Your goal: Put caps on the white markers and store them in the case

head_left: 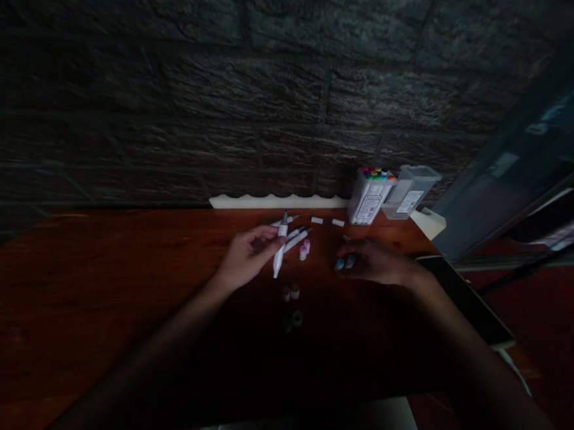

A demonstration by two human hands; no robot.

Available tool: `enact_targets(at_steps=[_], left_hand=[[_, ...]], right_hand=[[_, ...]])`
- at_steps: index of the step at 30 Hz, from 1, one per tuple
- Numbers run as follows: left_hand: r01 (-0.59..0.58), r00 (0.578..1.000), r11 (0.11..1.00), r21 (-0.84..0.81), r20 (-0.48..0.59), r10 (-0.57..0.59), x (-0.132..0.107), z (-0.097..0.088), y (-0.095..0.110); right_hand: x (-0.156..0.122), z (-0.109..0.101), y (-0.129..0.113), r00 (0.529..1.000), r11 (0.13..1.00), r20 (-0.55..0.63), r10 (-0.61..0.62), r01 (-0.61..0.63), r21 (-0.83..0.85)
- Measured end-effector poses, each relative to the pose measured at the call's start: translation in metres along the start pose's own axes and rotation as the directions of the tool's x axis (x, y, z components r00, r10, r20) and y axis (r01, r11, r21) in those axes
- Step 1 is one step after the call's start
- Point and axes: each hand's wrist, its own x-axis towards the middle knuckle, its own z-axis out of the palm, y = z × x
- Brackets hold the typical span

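Observation:
My left hand [254,255] pinches an uncapped white marker [280,245], which stands tilted with a dark tip at its upper end. Behind it several more uncapped white markers [296,238] lie on the table. My right hand [376,262] is low over the table, its fingers curled around one blue marker cap [350,260]. A second blue cap [339,264] sits just left of its fingertips. Between the hands stand two pink caps [303,252]. Nearer me are two brownish caps [291,293] and two green caps [292,321], dim in shadow.
A clear case full of markers [368,199] and an empty clear box [410,193] stand at the back right. Two white pieces [317,220] lie before the stone wall [260,112]. A dark tablet-like device [463,301] lies on the right edge of the wooden table [100,287].

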Motion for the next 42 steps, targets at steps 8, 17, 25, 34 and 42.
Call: enact_targets(at_steps=[8, 17, 25, 34, 42], left_hand=[[-0.042, 0.999, 0.999, 0.009, 0.018, 0.042, 0.0, 0.001, -0.004], [-0.06, 0.998, 0.998, 0.029, 0.023, 0.06, -0.001, 0.002, -0.002], [-0.143, 0.984, 0.977, 0.16, 0.131, 0.123, -0.005, 0.005, 0.0], [-0.151, 0.926, 0.964, 0.218, 0.373, 0.061, -0.012, 0.015, 0.001], [-0.175, 0.943, 0.95, 0.26, 0.322, 0.085, -0.009, 0.013, 0.001]], right_hand=[[0.001, 0.0, 0.001, 1.0, 1.0, 0.02, -0.003, 0.003, -0.018], [0.001, 0.001, -0.002, 1.0, 0.999, -0.002, -0.009, 0.009, -0.031], [0.002, 0.003, -0.006, 0.998, 0.993, 0.001, -0.059, 0.059, -0.104], [0.004, 0.011, -0.005, 0.998, 0.993, -0.005, -0.067, 0.066, -0.098], [0.004, 0.013, -0.005, 0.996, 0.994, -0.023, -0.087, 0.085, -0.072]])
